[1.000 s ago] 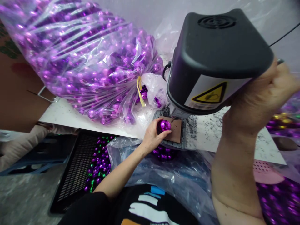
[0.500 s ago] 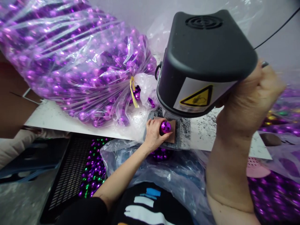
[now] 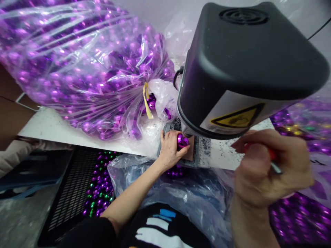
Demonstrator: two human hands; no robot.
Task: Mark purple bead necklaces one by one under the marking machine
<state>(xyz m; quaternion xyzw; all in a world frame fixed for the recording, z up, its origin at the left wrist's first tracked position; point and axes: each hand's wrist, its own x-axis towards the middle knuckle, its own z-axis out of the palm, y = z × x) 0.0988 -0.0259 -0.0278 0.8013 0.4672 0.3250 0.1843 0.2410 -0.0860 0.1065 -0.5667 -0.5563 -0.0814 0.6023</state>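
Observation:
My left hand (image 3: 171, 146) has its fingers and thumb closed round a shiny purple faceted ball (image 3: 182, 141). It rests over a brown pad (image 3: 189, 155) on the grey base (image 3: 196, 159) of a machine. Above and to the right looms the machine's black housing (image 3: 240, 58), which bears a yellow warning triangle; its lower tip is close to the ball. My right hand (image 3: 274, 168) is wrapped round a red handle (image 3: 272, 153) with a metal end poking out below the fingers. Part of that handle is hidden by my fingers.
A big clear bag of purple beads (image 3: 85, 69), tied with yellow, fills the left of the white table (image 3: 59, 129). Below it a black crate (image 3: 66, 193) contains purple and green beads. Clear plastic sheeting (image 3: 196, 196) covers my lap. More purple beads (image 3: 300, 220) lie at right.
My right hand has come down and nearer, bringing the red handle into view. The black housing looks larger and reaches further right. My left hand keeps the ball in nearly the same place.

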